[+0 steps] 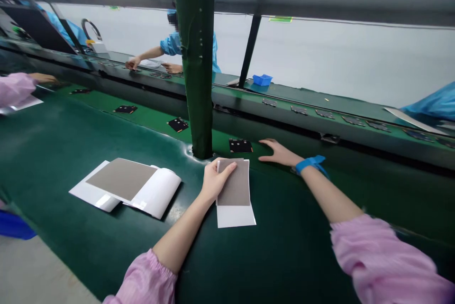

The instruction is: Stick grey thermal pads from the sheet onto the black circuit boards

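The left grip (pixel 214 178) was closed on a grey sheet (pixel 237 190) over white backing (pixel 236 216), thumb on top and most fingers hidden; the number of layers could not be told. The right grip (pixel 280 153), at two o'clock from it, was empty and half spread, above a blue wristband (pixel 310 163); its fingers pointed toward nine o'clock at a black board (pixel 241 146), just beside but apart. Three more boards (pixel 177 124) lay toward ten and eleven o'clock of the left grip. At its nine o'clock, on the green surface (pixel 284 252), lay a sheet pile (pixel 121 179), its lower layers covered. One green post (pixel 197 67) partly hid a co-worker (pixel 171 45) at eleven o'clock. Right of the post, seven boards (pixel 324 114) lined the far belt, the last cut off, near one blue tray (pixel 262 80). A pink sleeve (pixel 16 88) was cut off at ten o'clock.
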A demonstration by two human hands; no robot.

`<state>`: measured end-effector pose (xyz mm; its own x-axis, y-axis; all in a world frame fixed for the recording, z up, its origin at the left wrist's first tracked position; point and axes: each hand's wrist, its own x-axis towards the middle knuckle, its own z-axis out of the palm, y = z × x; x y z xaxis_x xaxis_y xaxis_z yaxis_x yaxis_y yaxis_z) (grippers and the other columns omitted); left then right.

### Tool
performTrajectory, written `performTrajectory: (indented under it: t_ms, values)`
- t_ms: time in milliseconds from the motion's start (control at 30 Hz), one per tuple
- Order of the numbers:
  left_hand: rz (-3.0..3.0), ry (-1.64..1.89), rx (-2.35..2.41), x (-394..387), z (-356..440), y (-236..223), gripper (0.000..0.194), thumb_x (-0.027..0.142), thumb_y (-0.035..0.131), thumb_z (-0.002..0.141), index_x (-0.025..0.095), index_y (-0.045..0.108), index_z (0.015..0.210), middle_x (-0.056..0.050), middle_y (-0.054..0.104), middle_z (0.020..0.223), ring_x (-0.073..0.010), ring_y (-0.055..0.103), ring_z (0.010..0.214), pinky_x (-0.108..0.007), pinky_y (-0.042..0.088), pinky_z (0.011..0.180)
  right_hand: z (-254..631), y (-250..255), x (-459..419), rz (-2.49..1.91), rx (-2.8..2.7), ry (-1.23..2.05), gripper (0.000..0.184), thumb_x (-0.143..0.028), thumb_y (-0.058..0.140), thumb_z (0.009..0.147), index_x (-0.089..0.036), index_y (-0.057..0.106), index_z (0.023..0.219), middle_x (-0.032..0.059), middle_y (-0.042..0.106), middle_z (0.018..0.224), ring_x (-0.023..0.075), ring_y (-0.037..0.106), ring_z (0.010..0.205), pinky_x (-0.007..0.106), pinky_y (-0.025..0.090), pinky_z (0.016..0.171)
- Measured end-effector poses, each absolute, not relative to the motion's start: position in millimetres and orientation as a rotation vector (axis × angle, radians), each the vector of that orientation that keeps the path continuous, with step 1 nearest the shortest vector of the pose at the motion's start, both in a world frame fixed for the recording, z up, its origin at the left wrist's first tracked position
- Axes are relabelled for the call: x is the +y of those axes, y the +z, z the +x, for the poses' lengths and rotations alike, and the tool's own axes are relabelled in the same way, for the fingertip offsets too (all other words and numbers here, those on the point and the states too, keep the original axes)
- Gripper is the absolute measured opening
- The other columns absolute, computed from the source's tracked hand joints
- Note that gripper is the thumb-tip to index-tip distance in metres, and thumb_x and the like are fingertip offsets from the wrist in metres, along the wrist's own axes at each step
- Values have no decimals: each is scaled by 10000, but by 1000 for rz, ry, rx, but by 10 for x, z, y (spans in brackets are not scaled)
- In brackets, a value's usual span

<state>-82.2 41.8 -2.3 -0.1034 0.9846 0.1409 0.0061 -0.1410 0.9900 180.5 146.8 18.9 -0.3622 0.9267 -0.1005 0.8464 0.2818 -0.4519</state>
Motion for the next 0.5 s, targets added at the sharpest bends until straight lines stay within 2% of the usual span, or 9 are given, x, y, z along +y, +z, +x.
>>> performTrajectory:
  t_ms: [67, 133, 200, 300, 500]
  values:
    - [1258, 1395, 1205, 423, -822, -29, 302, 444, 716, 707, 146, 687, 748, -33, 696, 708, -180, 631, 669, -246, 474, 583, 1622, 136, 1631, -1608, -2403, 653, 886, -659, 644, 681, -238, 401, 1421, 150, 317, 1502, 356, 291, 1380, 491, 301, 1100]
    - [1262, 1389, 1189, 429, -824, -31, 306, 444, 710, 715, 142, 688, 759, -40, 703, 724, -184, 634, 680, -253, 479, 599, 1537, 133, 1744, -1597, -2434, 659, 907, -631, 698, 636, -217, 436, 1400, 165, 316, 1505, 373, 258, 1393, 503, 278, 1108]
    - [1272, 1383, 1172, 432, -828, -27, 300, 437, 703, 726, 141, 690, 772, -49, 714, 760, -192, 643, 711, -263, 487, 632, 1543, 155, 1785, -1607, -2457, 670, 857, -596, 729, 607, -205, 504, 1335, 175, 345, 1486, 378, 288, 1380, 496, 294, 1100]
    - [1282, 1379, 1161, 425, -831, -10, 283, 424, 699, 735, 145, 698, 786, -54, 720, 779, -198, 650, 732, -266, 490, 643, 1638, 191, 1725, -1631, -2466, 663, 707, -567, 700, 641, -206, 566, 1234, 164, 378, 1463, 349, 370, 1342, 458, 339, 1079]
    - [1266, 1377, 1166, 418, -827, -24, 289, 427, 704, 733, 144, 700, 791, -49, 713, 754, -193, 646, 707, -256, 486, 605, 1870, 431, 1430, -1700, -2402, 515, 537, -506, 664, 665, -193, 578, 1093, 162, 393, 1420, 355, 429, 1284, 456, 358, 1063]
